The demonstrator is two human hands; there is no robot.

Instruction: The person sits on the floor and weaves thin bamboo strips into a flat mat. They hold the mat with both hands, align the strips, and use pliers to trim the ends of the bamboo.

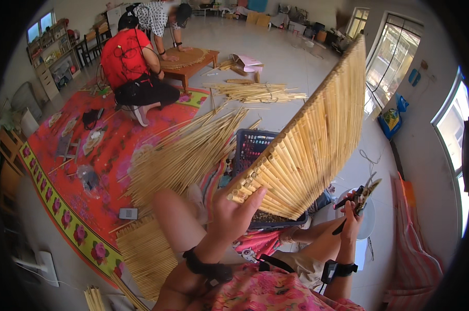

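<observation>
A stiff panel of pale reed stalks (317,135), bound side by side, rises tilted in front of me. My left hand (237,212) grips its lower left corner, thumb laid over the cut stalk ends. To the right, my right hand (351,220) is closed round the dark handles of what look like pruning shears (363,197), with their jaws pointing up and away from the panel. Under the panel stands a dark blue plastic basket (244,137), partly hidden, with small cut bits at its near end.
Loose reeds (188,150) lie heaped on a red floral rug (84,140). Another reed mat (146,254) lies by my left leg. A pale bucket (366,223) stands beyond my right hand. A person in red (125,57) and another person (159,20) work at a low wooden table (190,72).
</observation>
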